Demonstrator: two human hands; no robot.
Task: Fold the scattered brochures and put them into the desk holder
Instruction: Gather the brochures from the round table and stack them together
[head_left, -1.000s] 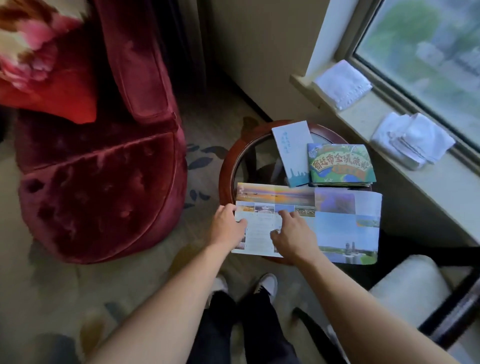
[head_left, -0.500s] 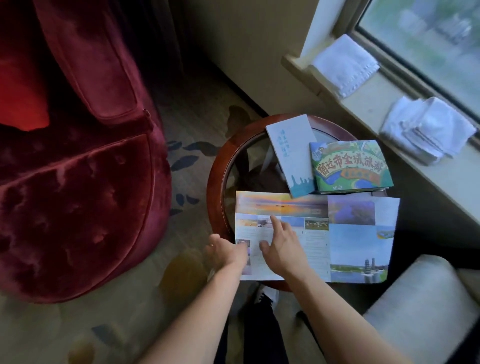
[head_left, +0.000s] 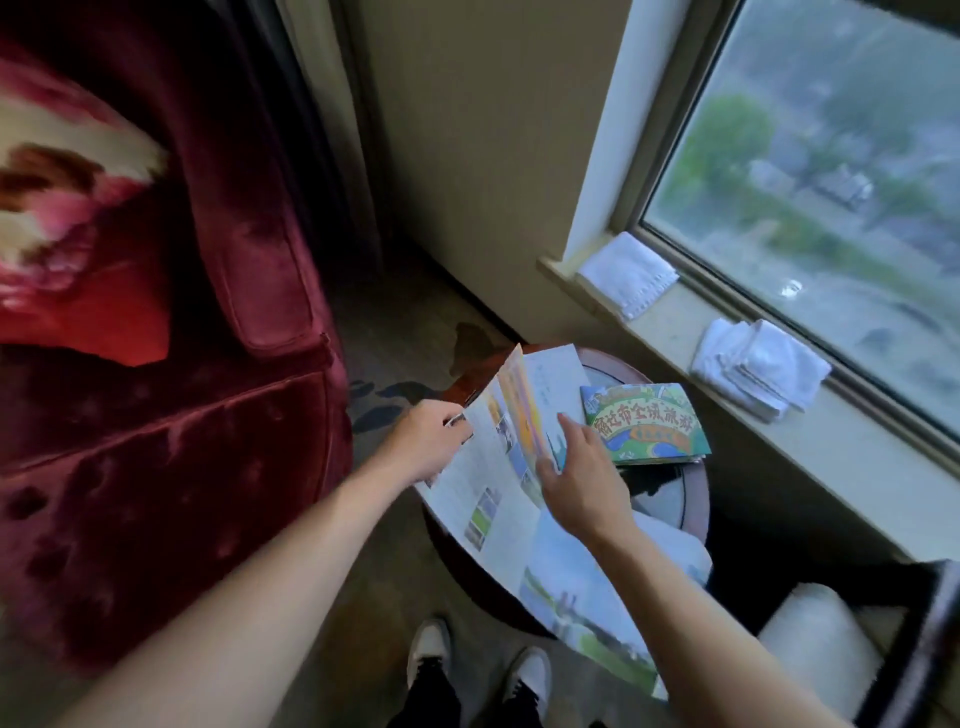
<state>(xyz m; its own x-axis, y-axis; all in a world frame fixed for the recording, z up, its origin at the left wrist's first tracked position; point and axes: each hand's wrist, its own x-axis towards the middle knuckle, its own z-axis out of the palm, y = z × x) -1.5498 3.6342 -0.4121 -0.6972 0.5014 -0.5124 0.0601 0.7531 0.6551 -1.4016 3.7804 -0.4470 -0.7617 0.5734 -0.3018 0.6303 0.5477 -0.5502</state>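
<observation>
A large photo brochure (head_left: 498, 499) lies partly unfolded over the round glass-topped table (head_left: 670, 499). My left hand (head_left: 423, 441) grips its left edge and lifts that panel up, so it stands tilted. My right hand (head_left: 576, 478) lies flat, fingers apart, on the brochure near its crease. Behind the lifted panel a pale blue-white brochure (head_left: 556, 379) shows, partly hidden. A green cartoon-covered brochure (head_left: 644, 423) lies folded at the table's right side. No desk holder is visible.
A red velvet armchair (head_left: 171, 447) with a floral cushion (head_left: 67, 244) stands close on the left. Folded white towels (head_left: 628, 273) (head_left: 761, 371) lie on the windowsill. A pale upholstered seat (head_left: 821, 644) is at lower right. My shoes (head_left: 478, 660) are on the carpet below.
The brochure's left panel, flat before, now stands raised in my left hand. My right hand has moved further up the sheet. The camera has tilted upward.
</observation>
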